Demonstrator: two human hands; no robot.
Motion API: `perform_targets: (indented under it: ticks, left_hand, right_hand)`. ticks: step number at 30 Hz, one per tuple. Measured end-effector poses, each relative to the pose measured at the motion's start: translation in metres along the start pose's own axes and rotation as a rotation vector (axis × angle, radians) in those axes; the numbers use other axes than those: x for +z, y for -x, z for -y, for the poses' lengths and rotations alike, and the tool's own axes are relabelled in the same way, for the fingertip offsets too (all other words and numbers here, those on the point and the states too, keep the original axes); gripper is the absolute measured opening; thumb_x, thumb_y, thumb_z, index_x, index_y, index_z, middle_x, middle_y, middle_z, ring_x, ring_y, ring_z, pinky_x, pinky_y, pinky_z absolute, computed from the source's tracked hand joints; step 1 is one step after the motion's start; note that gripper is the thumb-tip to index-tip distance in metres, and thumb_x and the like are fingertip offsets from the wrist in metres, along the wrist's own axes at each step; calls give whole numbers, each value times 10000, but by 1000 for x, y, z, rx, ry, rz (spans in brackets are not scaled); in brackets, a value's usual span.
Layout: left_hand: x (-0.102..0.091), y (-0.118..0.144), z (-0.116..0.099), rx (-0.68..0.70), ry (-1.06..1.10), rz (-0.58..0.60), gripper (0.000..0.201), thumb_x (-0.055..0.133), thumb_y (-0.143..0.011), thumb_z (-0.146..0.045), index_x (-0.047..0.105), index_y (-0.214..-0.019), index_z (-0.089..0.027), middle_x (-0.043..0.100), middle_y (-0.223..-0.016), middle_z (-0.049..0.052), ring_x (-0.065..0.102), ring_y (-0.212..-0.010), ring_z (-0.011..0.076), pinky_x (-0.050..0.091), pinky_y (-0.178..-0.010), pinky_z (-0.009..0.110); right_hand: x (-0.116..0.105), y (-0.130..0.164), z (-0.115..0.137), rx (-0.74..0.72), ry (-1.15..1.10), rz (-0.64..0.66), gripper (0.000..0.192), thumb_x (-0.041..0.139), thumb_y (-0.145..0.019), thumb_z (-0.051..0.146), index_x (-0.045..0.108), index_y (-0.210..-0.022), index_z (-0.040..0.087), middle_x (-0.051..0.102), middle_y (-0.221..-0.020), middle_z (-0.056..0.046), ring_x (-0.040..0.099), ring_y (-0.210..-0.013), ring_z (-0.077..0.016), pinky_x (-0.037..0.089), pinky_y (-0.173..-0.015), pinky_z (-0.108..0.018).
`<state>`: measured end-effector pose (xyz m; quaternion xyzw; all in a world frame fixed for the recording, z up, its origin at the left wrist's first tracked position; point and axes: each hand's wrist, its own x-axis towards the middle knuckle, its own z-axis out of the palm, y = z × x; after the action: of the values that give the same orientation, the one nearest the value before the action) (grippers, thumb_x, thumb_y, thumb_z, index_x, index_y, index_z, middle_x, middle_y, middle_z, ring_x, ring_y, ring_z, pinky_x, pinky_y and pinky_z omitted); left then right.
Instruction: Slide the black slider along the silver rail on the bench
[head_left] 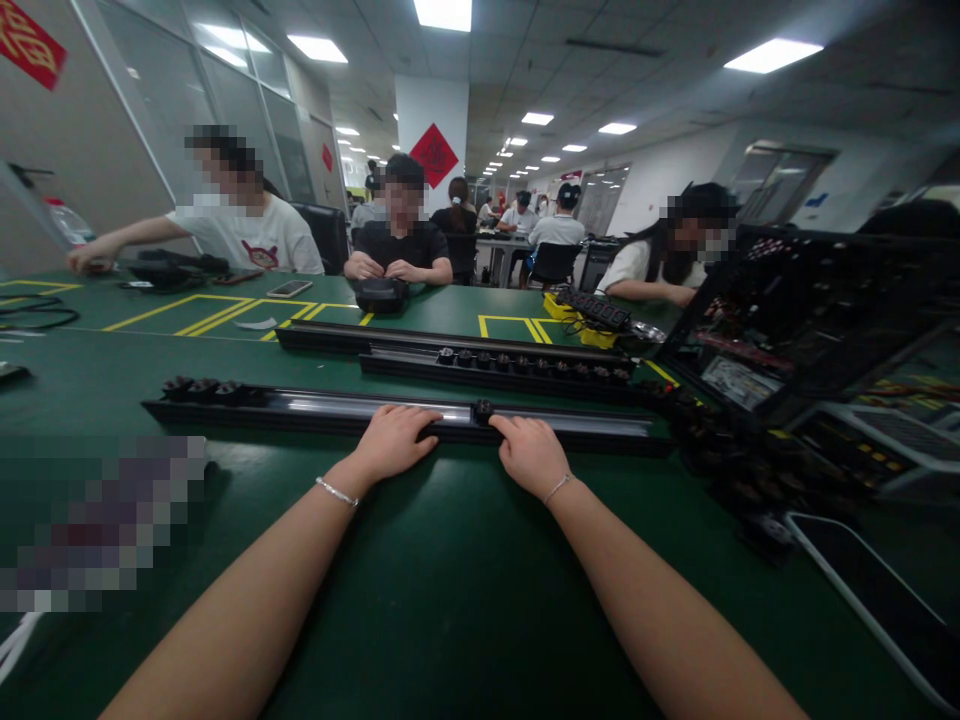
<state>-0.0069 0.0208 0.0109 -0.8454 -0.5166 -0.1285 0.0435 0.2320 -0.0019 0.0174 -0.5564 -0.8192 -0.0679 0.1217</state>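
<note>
A long black front rail lies crosswise on the green counter, directly before the person, with a pale, glossy strip showing along its channel. A single black module sits in that channel between the two hands, and three more modules stand close together near the rail's left end.

The left hand rests over the rail to the left of the single module, forefinger along the top and thumb apart from it on the near side; whether this grip truly clamps the rail I cannot tell. The right hand reaches in from the other side, its forefinger extended to the module and seemingly touching it — the thumb is hidden, so I cannot tell whether that grip is together or apart.

The rail looks stiff and fairly light for its length, likely to swing if held at one end; both long edges, well spread about the middle, seem the best hold. The module looks small, hard and compact, best taken by its sides. The glossy strip may be slippery and easily scratched, so it is better left unpressed.

Beyond lie a shorter rail bearing a row of modules and a rear rail; a dark heap of parts sits to the right.
</note>
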Motion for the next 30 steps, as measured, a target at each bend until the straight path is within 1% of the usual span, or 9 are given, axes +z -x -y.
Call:
perform_targets:
  ticks: [8,15,21,30]
  left_hand:
    - [2,0,2,10,-27,-6,393,421,-845,-451,517,-1198,-307,639,-1146,22,554,-1064,213,336,-919,393]
    - [-1,0,1,8,-16,4,385,420,-847,-446,526,-1191,-310,637,-1153,14,552,-1071,209,328,-935,392]
    - [-1,0,2,8,-15,12,386,407,-854,-450,530,-1190,-305,640,-1150,17,557,-1061,206,337,-926,387]
    - [-1,0,2,10,-10,12,391,412,-851,-446,529,-1194,-301,632,-1166,15,549,-1077,207,341,-930,389]
  right_hand:
    - [-4,0,-4,30,-4,35,397,390,-825,168,543,-1187,229,648,-992,-56,557,-930,-175,333,-859,-275]
    - [-6,1,-6,51,34,24,361,396,-830,190,559,-1145,260,660,-953,-38,572,-898,-182,343,-824,-291]
    - [-8,2,-7,61,39,22,345,404,-831,195,562,-1131,261,664,-940,-35,579,-884,-182,354,-806,-293]
    - [-10,2,-11,70,28,40,349,402,-835,198,566,-1137,260,668,-971,-32,584,-900,-172,365,-809,-280]
